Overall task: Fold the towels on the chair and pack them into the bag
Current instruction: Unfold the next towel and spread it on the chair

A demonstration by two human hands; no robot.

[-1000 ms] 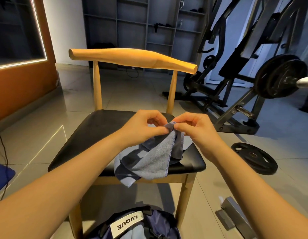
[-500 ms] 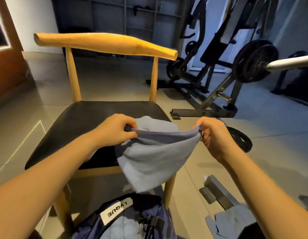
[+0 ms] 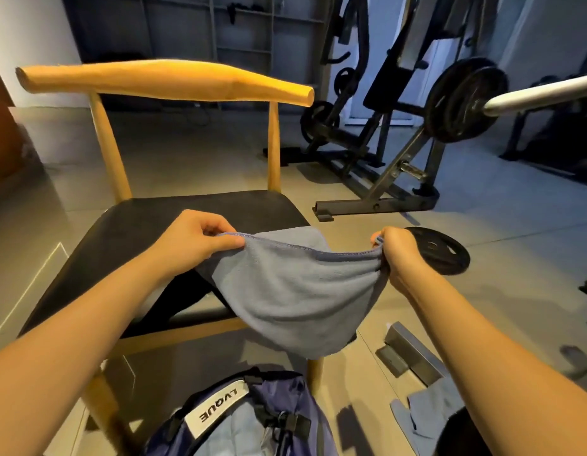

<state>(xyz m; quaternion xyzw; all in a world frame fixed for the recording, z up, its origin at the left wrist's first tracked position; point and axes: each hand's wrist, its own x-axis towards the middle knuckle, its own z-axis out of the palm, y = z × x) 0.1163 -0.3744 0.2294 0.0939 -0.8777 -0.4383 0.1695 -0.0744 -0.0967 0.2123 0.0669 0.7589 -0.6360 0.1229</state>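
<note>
Head cam: L hand (image 3: 190,240) & R hand (image 3: 399,250) each pinch towel (image 3: 295,291) top edge, over chair (image 3: 127,232).

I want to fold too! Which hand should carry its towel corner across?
Probably the right hand: it pinches the towel out over the floor, while the left hand holds its end above the chair seat.

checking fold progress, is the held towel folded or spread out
Spread, not neatly folded: the towel sags between left hand and right hand, which pinch its top edge.
</note>
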